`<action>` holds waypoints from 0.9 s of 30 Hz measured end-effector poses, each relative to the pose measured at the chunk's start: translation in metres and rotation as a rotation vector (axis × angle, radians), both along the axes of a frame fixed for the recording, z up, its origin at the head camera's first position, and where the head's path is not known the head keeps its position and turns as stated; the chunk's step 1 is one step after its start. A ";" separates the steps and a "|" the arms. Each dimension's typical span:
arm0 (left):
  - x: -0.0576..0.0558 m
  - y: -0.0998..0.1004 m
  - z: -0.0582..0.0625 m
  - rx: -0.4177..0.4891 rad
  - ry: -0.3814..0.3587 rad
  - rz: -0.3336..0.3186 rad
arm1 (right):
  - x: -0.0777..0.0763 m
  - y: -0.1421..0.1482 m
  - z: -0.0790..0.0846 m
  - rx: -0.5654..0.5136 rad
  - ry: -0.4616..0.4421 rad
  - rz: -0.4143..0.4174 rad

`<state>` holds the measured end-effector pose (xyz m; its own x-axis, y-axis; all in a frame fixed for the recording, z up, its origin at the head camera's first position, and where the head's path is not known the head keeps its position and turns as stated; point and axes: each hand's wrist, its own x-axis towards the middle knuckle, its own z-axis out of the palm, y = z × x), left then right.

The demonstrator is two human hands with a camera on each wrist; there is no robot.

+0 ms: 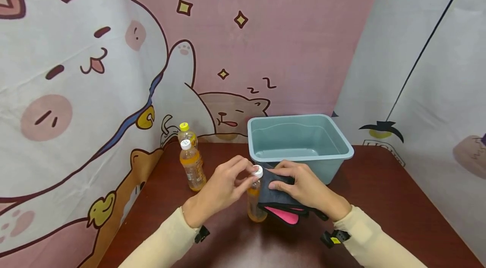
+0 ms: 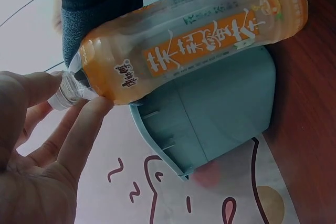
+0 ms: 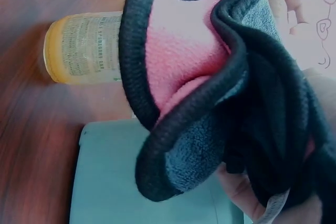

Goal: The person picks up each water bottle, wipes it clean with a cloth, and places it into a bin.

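Note:
My left hand (image 1: 224, 183) pinches the white-capped neck of a clear plastic bottle (image 1: 255, 207), which stands upright with an orange Chinese-character label (image 2: 205, 40). Thumb and fingertips meet around its cap and neck in the left wrist view. In my right hand (image 1: 305, 183) is a folded dark grey cloth (image 1: 276, 188) with black edging and a pink side. The cloth lies against the bottle's right side, just below the cap. From the right wrist, its loose folds (image 3: 191, 150) hide the upper part of the bottle and most of the right fingers.
Behind the hands a blue-green plastic tub (image 1: 303, 159) stands on the dark red-brown table (image 1: 224, 242). At the back left are two more bottles, one with a white cap (image 1: 193, 169) and one with a yellow cap (image 1: 184, 127). A cartoon-printed curtain (image 1: 296, 40) borders the table.

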<state>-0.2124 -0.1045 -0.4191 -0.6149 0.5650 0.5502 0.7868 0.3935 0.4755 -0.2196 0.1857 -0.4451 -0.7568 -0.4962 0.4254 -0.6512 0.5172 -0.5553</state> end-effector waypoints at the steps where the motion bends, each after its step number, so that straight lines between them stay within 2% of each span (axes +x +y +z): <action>1: 0.000 0.000 0.000 -0.001 -0.001 -0.002 | 0.000 0.000 0.000 0.000 -0.001 0.001; 17: 0.001 -0.001 0.002 -0.007 0.001 0.004 | -0.002 0.005 -0.012 0.037 -0.034 0.020; 23: 0.002 0.000 0.001 -0.007 -0.003 0.009 | -0.005 0.008 -0.025 0.138 -0.045 0.028; 27: 0.002 0.000 0.001 -0.013 -0.016 0.012 | -0.006 0.007 -0.035 0.224 -0.089 0.032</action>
